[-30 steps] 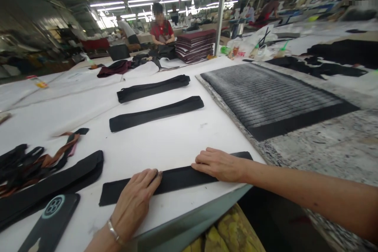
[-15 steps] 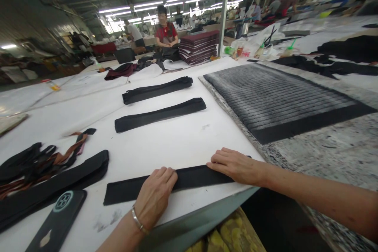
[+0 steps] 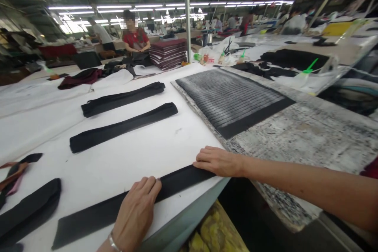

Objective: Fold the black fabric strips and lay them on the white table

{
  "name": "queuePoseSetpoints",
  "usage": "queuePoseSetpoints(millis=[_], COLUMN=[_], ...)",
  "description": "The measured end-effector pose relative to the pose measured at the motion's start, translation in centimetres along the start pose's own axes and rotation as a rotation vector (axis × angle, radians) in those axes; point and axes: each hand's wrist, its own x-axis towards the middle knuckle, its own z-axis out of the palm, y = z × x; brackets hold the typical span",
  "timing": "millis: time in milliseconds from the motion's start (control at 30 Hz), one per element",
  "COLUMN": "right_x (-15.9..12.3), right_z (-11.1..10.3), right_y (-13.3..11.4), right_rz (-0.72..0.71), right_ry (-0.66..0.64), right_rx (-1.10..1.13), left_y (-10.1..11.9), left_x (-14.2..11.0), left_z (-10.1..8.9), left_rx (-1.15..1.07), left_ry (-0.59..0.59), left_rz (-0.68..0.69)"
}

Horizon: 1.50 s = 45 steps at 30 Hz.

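A long black fabric strip [image 3: 91, 216] lies flat along the front edge of the white table. My left hand [image 3: 138, 202], with a silver bangle at its wrist, rests on the strip's middle, its fingers bent together at the far edge. Toward the right end, my right hand [image 3: 217, 161] also has its fingers curled on the strip and hides part of it. Farther back lie two folded black strip bundles, a nearer bundle [image 3: 124, 126] and a farther bundle [image 3: 124, 97]. At the lower left is another stack of black strips [image 3: 32, 204].
To the right, a speckled board [image 3: 265, 138] bears a row of overlapping dark strips [image 3: 230, 96] with greyish edges. Brown and black scraps [image 3: 14, 173] lie at the left. A person in red [image 3: 136, 39] stands beyond a maroon stack [image 3: 168, 51] near a metal post [image 3: 187, 15].
My view has turned to the right, so the table and its contents sit farther left. Both hands stay on the black strip, and the phone has left the view.
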Motion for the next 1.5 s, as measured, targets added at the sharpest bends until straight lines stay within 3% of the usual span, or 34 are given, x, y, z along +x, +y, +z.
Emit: queuePoseSetpoints(millis=[133,367,633,800,1000,1100,1233,1367,1500], right_x=[-1.2,-2.7,-3.8,-2.4,0.2,-0.6,-0.8,0.9,2.4], right_z=[-0.3,-0.9,-1.7,-3.2,-2.1,0.0,2.4,1.7,0.4], right_y=[0.2,0.3,-0.6,-0.8,-3.6,-4.1,-1.7,-1.4,-1.9], right_rz=[0.044,0.114,0.26,0.411,0.285,0.243,0.096,0.106,0.257], right_ry=[-0.004,-0.075,-0.084,0.036,-0.08,-0.021,0.166,0.203,0.136], right_rx=[0.013,0.058,0.182,0.22,0.012,-0.109,-0.25,-0.278,-0.209], left_y=[0.6,0.7,2.6,2.8,2.8,1.4,-2.7,-5.7,-7.7], left_x=[0.3,1.2,1.4,1.7,0.8,-1.6,-6.2,-9.2,-8.5], left_z=[0.1,0.5,0.5,0.6,0.2,-0.2,-0.9,-1.9,-2.2], left_rx=[0.08,0.042,0.066,0.086,0.006,-0.115,-0.166,-0.201,-0.171], left_ry=[0.074,0.082,0.115,0.11,0.074,0.054,0.061,0.045,0.025], left_rz=[0.039,0.063,0.082,0.099,0.021,-0.073,-0.31,-0.527,-0.567])
